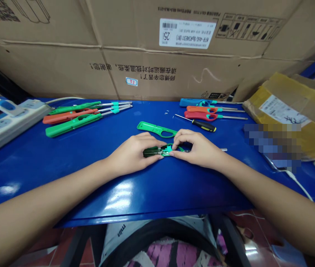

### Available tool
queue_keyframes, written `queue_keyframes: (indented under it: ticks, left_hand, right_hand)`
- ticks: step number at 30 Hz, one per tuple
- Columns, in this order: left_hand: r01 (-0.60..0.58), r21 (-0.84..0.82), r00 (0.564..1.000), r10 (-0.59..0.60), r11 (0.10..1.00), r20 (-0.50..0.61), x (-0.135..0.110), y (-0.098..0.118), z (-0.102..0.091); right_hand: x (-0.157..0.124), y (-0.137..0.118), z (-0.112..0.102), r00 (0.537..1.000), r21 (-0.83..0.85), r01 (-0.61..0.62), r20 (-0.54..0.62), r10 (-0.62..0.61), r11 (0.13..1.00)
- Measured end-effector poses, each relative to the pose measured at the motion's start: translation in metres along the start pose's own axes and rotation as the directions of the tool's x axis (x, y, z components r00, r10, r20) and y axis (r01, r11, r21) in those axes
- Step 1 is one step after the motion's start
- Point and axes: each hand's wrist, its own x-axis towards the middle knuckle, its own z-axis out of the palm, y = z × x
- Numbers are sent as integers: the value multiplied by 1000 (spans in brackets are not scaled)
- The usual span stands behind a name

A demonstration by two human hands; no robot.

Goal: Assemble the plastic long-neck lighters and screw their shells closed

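Observation:
An opened green long-nosed gas lighter (153, 151) lies in front of me on the blue table, its inner parts showing. My left hand (136, 150) grips its handle end between thumb and fingers. My right hand (192, 148) pinches at the turquoise trigger (168, 149) near the middle of the lighter. The metal tip (224, 150) sticks out to the right beyond my right hand. Just behind my hands lies a loose green half shell (156, 128) with an oval opening. A black and yellow screwdriver (204, 125) rests behind my right hand.
Several long lighters lie back left, among them a green lighter (74, 125); more lie back right, including a red lighter (202, 115). A power strip (7, 122) stands left. A yellow-taped parcel (291, 115) and a white cable (299, 185) are right. A cardboard box (146, 63) walls the back.

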Motion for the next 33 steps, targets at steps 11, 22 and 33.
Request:
queue_keyframes:
  ticks: [11,22,33]
  left_hand:
    - [9,24,1000,-8,1000,-29,2,-1,-3]
    - [477,287,872,-408,831,-269,0,-45,-10]
    - [392,-166,902,-413,905,-121,4,-26,-16]
  right_hand:
    - [1,6,-9,987,-20,19,-161,-22,1000]
    - [5,32,-13,990,-233,-48,-139,16,971]
    - [2,19,-21,968,-143,-199,-182,172,970]
